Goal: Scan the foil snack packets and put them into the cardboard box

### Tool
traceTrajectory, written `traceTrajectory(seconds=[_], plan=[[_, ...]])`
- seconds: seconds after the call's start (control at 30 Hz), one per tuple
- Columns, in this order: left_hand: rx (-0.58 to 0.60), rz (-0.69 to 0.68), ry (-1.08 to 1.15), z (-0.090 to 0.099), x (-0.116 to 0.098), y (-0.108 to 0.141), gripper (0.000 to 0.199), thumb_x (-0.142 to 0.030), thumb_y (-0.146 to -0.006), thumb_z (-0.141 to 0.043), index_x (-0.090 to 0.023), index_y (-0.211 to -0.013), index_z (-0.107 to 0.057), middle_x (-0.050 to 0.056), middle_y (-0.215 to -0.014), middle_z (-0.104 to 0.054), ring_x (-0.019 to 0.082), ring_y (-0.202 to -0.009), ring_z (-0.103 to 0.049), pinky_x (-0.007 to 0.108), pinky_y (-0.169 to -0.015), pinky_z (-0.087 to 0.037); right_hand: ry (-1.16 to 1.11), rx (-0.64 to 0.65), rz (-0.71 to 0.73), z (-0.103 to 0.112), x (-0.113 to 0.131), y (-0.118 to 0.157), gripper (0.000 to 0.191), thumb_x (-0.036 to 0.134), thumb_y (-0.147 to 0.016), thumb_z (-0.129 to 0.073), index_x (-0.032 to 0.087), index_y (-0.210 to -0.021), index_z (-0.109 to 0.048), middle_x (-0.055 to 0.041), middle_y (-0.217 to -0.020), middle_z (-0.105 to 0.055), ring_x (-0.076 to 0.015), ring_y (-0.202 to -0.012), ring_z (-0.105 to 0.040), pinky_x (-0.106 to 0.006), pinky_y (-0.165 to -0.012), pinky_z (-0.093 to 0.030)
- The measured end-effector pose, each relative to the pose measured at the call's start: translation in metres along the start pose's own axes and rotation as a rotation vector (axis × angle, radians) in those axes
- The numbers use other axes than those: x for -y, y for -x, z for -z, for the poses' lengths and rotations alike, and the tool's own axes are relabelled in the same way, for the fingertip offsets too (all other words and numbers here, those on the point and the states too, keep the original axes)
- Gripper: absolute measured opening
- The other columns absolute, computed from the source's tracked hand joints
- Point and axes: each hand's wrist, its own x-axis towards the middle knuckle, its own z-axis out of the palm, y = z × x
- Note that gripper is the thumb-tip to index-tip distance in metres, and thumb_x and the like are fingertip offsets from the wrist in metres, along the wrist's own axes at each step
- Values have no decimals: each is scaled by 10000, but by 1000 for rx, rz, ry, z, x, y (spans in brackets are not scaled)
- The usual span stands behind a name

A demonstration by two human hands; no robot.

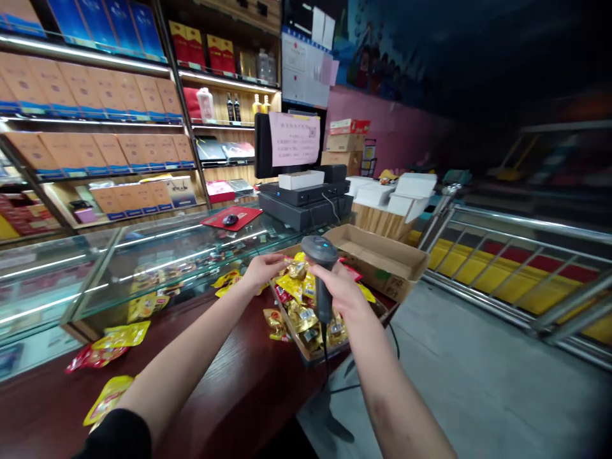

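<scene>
A dark handheld barcode scanner [324,280] stands upright in my right hand [342,290], its head on top with a small blue light and its cable hanging down. My fingers wrap around its grip. Just left of it, my left hand [262,271] has its fingers closed at the edge of a gold snack packet [297,270] on top of the pile; the fingertips are partly hidden. Under both hands is an open cardboard box [299,344] filled with yellow, gold and red snack packets [303,315]. One loose packet [276,324] lies against its left side.
More packets [122,336] lie on the dark red counter [215,357] at left. Behind runs a glass display case [157,248], with a mouse [230,220] and a monitor [264,146] beyond. A metal railing [516,223] stands to the right.
</scene>
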Motion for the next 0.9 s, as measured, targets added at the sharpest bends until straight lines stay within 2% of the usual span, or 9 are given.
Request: traceTrajectory(seconds=[0.13,0.23,0.4,0.5,0.6,0.7,0.8,0.9], plan=[[-98,3,-83,59,12,43,437,-315,-590,-804,-135,-978,-711,63,-842,-720,168,-752,-656,241,-711,-503,-50,193,-19,-53,-10,26,228,233,-623,-663,162,-838,-680,-34,-842,-696,-200,-866,-603,-301,-790,-436],[-155,-28,-118,105,25,80,430,-319,-607,-790,-145,-991,-710,70,-906,-723,192,-842,-660,260,-787,-499,-64,330,-76,-98,-31,45,172,211,-632,-651,176,-798,-680,-24,-818,-693,-202,-891,-601,-291,-796,-436],[-285,-34,-138,177,54,149,454,-336,-617,-772,-167,-1031,-693,75,-1024,-704,227,-988,-636,303,-898,-473,-55,543,-287,-165,-74,86,199,204,-639,-638,173,-831,-680,-6,-717,-663,-165,-713,-584,-258,-661,-437],[-419,3,-234,209,75,197,467,-352,-631,-759,-185,-1060,-680,80,-1072,-685,240,-1016,-622,308,-897,-475,-70,669,-349,-194,-93,112,228,173,-625,-625,158,-845,-680,6,-703,-644,-126,-640,-543,-230,-616,-412],[-584,38,-524,224,99,239,399,-388,-664,-728,-220,-1024,-697,81,-1076,-669,264,-1038,-599,337,-954,-428,-72,701,-440,-213,-105,131,238,151,-597,-617,149,-826,-684,7,-706,-643,-115,-639,-536,-221,-617,-407],[-679,8,-745,223,125,260,364,-377,-683,-707,-240,-1020,-692,97,-1181,-598,301,-1156,-513,375,-1044,-330,-56,695,-571,-228,-116,142,239,165,-565,-630,149,-797,-685,-5,-727,-660,-133,-679,-572,-243,-644,-430],[-717,-87,-834,210,148,257,382,-354,-748,-634,-242,-1113,-634,106,-1283,-506,305,-1238,-429,417,-1061,-301,-111,709,-666,-237,-127,145,278,180,-539,-646,139,-810,-688,-20,-737,-677,-154,-709,-604,-276,-683,-451],[-736,-155,-933,192,162,238,377,-321,-818,-532,-200,-1171,-583,127,-1285,-474,294,-1235,-416,473,-1056,-288,-184,675,-689,-233,-133,139,283,172,-522,-657,120,-799,-689,-36,-723,-692,-170,-723,-627,-294,-745,-455]])
